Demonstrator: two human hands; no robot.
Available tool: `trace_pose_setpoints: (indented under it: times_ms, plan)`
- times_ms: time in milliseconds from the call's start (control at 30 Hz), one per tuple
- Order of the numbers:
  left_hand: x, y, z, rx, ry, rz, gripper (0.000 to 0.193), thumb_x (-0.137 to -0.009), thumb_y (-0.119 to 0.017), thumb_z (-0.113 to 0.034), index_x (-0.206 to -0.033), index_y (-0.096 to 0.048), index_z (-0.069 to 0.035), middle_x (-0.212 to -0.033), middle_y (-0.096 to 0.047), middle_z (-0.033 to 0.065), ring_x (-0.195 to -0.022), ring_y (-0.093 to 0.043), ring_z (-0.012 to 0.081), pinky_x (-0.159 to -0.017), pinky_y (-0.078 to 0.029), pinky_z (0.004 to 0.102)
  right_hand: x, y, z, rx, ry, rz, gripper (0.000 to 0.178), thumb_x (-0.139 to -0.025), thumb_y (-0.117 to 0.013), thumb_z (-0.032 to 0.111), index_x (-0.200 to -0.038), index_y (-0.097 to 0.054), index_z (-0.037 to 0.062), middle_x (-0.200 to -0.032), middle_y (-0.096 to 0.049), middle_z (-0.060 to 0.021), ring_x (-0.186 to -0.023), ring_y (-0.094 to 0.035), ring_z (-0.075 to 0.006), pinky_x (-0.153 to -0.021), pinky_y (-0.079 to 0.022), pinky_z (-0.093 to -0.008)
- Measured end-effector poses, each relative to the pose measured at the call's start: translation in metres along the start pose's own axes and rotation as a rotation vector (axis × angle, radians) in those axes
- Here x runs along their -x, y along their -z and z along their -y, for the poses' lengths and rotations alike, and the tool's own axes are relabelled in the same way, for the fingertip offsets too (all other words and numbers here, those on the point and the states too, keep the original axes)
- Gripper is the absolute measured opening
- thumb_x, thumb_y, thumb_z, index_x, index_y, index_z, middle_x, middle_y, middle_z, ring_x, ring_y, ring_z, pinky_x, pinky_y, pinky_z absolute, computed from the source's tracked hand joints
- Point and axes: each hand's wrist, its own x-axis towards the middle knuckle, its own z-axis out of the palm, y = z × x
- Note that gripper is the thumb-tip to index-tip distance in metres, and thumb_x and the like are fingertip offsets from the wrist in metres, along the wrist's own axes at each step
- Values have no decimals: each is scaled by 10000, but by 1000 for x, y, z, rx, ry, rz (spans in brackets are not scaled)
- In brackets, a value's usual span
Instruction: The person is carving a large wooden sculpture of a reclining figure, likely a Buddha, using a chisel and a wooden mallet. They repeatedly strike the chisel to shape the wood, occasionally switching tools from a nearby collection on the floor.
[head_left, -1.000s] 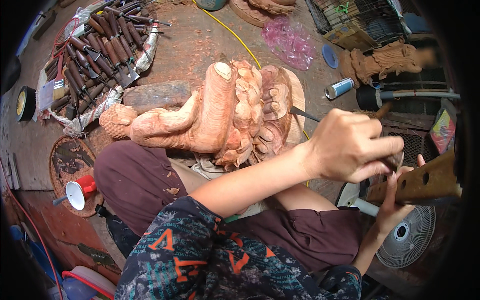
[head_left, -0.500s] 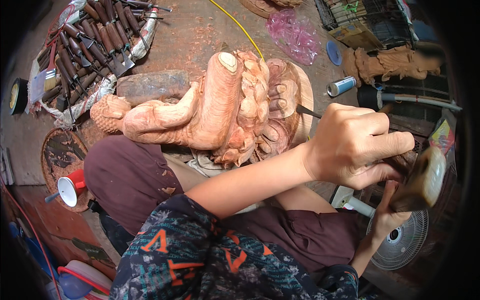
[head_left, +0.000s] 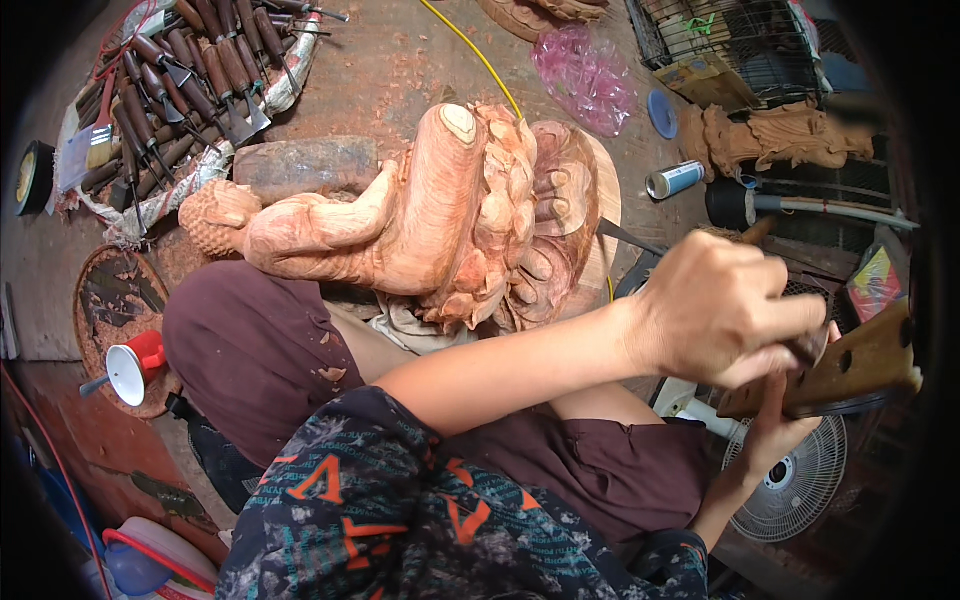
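Note:
A carved wooden figure (head_left: 350, 235) lies on its side in front of my legs, its head to the left and its petalled base to the right. My left hand (head_left: 715, 305) reaches across and is wrapped round a chisel (head_left: 628, 238), whose blade points left at the base's pale rim. Whether the edge touches the wood I cannot tell. Just beyond the chisel's handle end, my right hand (head_left: 775, 425) grips a yellowish-brown mallet (head_left: 860, 360) with dark holes in its side. Part of my right hand's fingers is hidden behind the mallet.
Many wood-handled carving tools (head_left: 190, 80) fill a tray at upper left. A dark block (head_left: 305, 165) lies behind the figure. A red mug (head_left: 135, 368) stands near my left knee, a fan (head_left: 790, 480) at lower right. A can (head_left: 675, 180) and another carving (head_left: 780, 135) lie at right.
The mallet has turned so that its long side now shows, and it reaches farther right. My left hand has dropped slightly, and the chisel blade shows broader.

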Motion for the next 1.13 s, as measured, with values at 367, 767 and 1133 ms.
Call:
trace_pose_setpoints:
  times_ms: [367,767,1133]
  plan:
    - [1,9,12,55,-13,-117,438,-600,-778,-307,-980,-671,-118,-610,-514,31,-509,-550,225,-453,-427,329,2,5,-10,232,-23,72,481,-821,-613,-52,-1278,-464,-27,-1039,-597,-66,-925,-582,-138,-827,-455,-277]
    - [-20,0,8,-31,199,-227,268,-707,-744,-287,-923,-654,-155,-652,-616,44,-576,-629,212,-482,-479,329,-28,0,18,-73,-117,64,674,-808,-641,-37,-1411,-346,13,-876,-511,5,-774,-464,-59,-749,-384,-193]
    - [-24,3,20,-40,315,-265,334,-757,-748,-271,-1005,-644,-73,-788,-679,106,-684,-674,272,-565,-510,335,-30,1,-8,168,-63,59,487,-836,-631,-45,-1289,-465,22,-897,-523,-12,-800,-495,-78,-749,-417,-206]
